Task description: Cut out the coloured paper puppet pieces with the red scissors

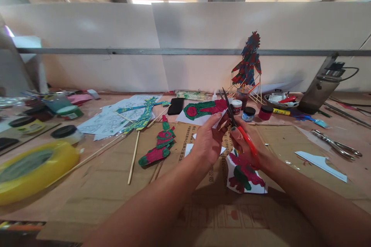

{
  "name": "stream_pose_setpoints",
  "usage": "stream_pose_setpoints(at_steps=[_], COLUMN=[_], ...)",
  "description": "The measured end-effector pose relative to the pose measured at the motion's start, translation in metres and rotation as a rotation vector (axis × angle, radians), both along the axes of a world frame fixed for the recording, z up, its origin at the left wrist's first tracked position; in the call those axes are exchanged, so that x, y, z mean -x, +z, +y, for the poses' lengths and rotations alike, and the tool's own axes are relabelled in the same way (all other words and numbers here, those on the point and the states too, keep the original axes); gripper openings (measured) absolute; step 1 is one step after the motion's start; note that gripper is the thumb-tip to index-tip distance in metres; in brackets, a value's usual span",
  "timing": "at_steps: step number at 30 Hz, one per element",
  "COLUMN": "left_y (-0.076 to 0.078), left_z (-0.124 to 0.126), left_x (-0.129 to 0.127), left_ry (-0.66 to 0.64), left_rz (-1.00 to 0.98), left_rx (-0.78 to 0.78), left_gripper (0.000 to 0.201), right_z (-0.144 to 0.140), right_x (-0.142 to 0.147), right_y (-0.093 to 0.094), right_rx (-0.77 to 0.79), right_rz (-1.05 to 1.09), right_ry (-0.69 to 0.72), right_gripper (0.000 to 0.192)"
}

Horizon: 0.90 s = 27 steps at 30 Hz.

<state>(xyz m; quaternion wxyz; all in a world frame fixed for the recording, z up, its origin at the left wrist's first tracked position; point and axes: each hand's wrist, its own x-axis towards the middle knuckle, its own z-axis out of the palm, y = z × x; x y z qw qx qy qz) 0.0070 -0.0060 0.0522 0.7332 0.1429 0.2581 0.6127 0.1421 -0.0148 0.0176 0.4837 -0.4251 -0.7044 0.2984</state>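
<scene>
My left hand [207, 141] is closed on a piece of white paper [204, 109] painted with a magenta and green shape. In my right hand [246, 142] is a pair of scissors [251, 144] with red handles, its dark blades pointing up beside the paper's right end. Whether the blades touch the paper I cannot tell. Below my hands, another painted paper piece [246, 175] in magenta and green lies on the cardboard [162, 216]. A cut-out painted figure [159, 144] in the same colours rests to the left.
Left are a yellow tape roll [68, 162], paint jars [66, 134], drawing sheets [100, 117] and a blue-yellow stick figure [142, 115]. A black phone [176, 106] lies behind. Rightward stand a feathered stick model [247, 61], a bottle [320, 88] and pliers [337, 144].
</scene>
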Motion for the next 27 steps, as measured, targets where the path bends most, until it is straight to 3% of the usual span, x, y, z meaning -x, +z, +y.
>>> stream_pose_setpoints(at_steps=[17,27], left_y=[0.003,-0.005], left_z=[-0.002,0.010], left_x=[-0.002,0.007], left_ry=[-0.003,-0.035], left_rz=[-0.023,0.114], left_rx=[-0.014,-0.019], left_gripper=[0.024,0.009], right_z=[0.001,0.000], right_x=[0.003,0.004], right_y=[-0.006,-0.004], right_rx=[0.017,0.208], right_rz=[0.099,0.230], right_ry=[-0.022,-0.053], right_gripper=[0.055,0.047])
